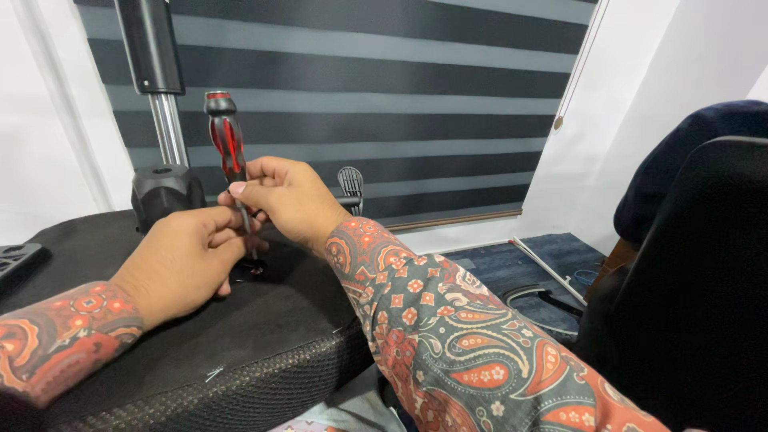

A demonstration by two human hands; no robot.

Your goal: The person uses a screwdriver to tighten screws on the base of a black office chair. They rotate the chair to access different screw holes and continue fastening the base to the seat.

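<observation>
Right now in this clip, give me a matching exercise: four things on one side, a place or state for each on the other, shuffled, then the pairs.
Things:
1. screwdriver
2. left hand
3. right hand
4. window blind

Places or states:
A. grips the tool just below its handle
B. dark and grey stripes, behind everything
C. upright, red and black handle on top, tip down on the black seat underside
D. lower down, fingers curled by the shaft

Pairs: 1-C, 2-D, 3-A, 4-B
</observation>
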